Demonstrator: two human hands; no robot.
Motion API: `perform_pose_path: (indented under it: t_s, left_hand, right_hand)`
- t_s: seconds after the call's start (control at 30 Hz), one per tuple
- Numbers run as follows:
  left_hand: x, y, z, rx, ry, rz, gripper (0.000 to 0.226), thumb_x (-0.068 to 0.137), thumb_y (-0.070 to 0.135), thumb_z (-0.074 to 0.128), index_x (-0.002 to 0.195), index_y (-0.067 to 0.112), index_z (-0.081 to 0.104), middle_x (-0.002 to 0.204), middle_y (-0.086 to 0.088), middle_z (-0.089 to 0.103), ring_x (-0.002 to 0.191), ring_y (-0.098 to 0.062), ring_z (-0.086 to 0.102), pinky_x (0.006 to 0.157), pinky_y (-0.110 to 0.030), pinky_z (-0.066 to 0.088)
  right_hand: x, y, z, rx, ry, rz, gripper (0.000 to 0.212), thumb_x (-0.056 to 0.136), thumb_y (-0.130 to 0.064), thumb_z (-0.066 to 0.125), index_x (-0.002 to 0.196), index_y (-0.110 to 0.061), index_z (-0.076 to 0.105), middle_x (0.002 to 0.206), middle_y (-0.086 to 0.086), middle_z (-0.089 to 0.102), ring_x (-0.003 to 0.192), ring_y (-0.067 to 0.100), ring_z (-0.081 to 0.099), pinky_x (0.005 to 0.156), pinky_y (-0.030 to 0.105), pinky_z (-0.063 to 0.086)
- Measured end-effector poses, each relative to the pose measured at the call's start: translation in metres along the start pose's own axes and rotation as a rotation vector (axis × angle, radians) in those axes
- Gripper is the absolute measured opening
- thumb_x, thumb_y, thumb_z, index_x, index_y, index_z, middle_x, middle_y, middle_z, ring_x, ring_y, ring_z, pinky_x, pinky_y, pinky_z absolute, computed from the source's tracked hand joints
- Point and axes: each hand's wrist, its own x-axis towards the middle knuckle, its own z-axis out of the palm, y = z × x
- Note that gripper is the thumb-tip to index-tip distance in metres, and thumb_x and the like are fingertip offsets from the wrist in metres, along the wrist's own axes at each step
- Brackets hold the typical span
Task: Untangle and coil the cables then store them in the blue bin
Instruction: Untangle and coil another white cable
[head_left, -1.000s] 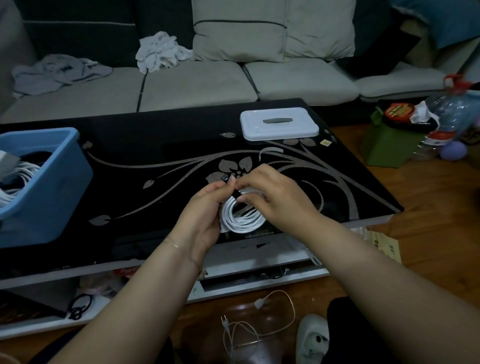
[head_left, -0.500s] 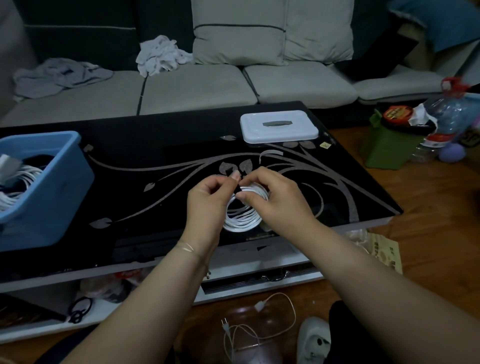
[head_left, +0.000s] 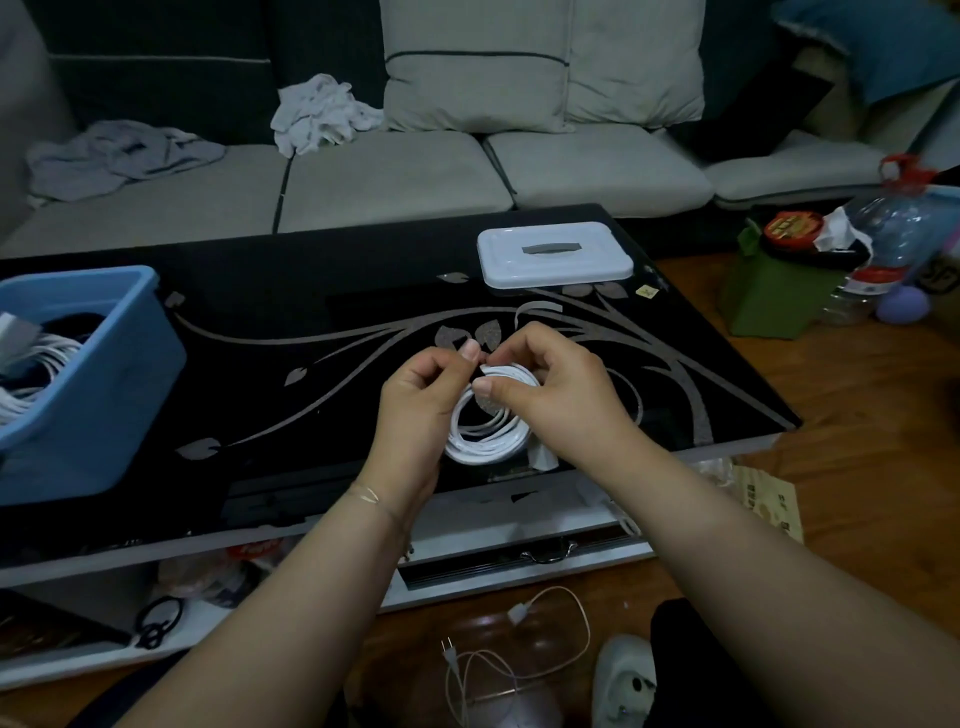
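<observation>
My left hand (head_left: 421, 400) and right hand (head_left: 558, 395) pinch the top of a flat white cable coil (head_left: 488, 421), fingers curled, above the black surface (head_left: 311, 312) near its front edge. The blue bin (head_left: 98, 384) sits at nine o'clock, well apart, with bare glass between.

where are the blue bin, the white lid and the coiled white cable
blue bin (head_left: 111, 384), head view, its front wall
white lid (head_left: 555, 253), head view, its top
coiled white cable (head_left: 485, 447), head view, its lower loops
</observation>
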Motion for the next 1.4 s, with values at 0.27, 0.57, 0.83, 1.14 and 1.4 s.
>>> perform_pose_path:
  t_s: [0.27,0.57,0.83,1.14,1.4]
  left_hand:
    - [0.000,0.001,0.004,-0.135,-0.109,-0.093,0.022,0.079,0.030,0.064,0.059,0.021,0.061,0.068,-0.004,0.064,0.063,-0.015,0.059,0.063,-0.025,0.051]
    - [0.003,0.003,0.007,0.016,-0.041,-0.052,0.045,0.085,0.054,0.047,0.083,0.015,0.069,0.084,-0.006,0.074,0.080,-0.018,0.069,0.076,-0.026,0.055]
    - [0.007,0.009,0.004,0.024,-0.059,-0.250,0.020,0.085,0.028,0.069,0.070,0.016,0.068,0.070,-0.010,0.062,0.062,-0.022,0.055,0.060,-0.029,0.042]
    - [0.008,0.008,-0.004,-0.087,0.023,-0.307,0.039,0.084,0.021,0.070,0.109,-0.008,0.065,0.102,-0.028,0.067,0.082,-0.028,0.065,0.078,-0.034,0.054]
    - [0.002,0.004,-0.003,0.618,0.062,0.212,0.016,0.091,0.034,0.063,0.092,0.026,0.077,0.079,0.010,0.073,0.077,-0.004,0.067,0.066,-0.023,0.052]
  right_hand:
    - [0.001,-0.005,-0.006,0.017,0.025,0.034,0.016,0.075,-0.028,0.079,0.080,-0.024,0.065,0.080,-0.005,0.068,0.076,0.009,0.065,0.076,0.037,0.056]
    - [0.008,0.002,-0.008,0.123,0.065,0.091,0.016,0.074,-0.023,0.080,0.073,-0.022,0.064,0.077,0.004,0.069,0.071,0.015,0.063,0.076,0.043,0.053]
    - [0.004,0.003,-0.008,-0.031,0.056,0.036,0.007,0.082,-0.022,0.071,0.081,-0.022,0.064,0.079,-0.007,0.069,0.075,0.009,0.064,0.075,0.037,0.055]
    - [0.006,0.002,0.000,-0.001,-0.069,0.011,0.006,0.089,-0.016,0.064,0.095,-0.017,0.067,0.086,-0.005,0.068,0.075,0.008,0.063,0.075,0.028,0.053]
    - [0.013,0.000,0.004,0.130,0.002,0.130,0.006,0.091,-0.008,0.059,0.093,-0.007,0.065,0.077,0.012,0.067,0.056,0.009,0.060,0.065,0.024,0.050]
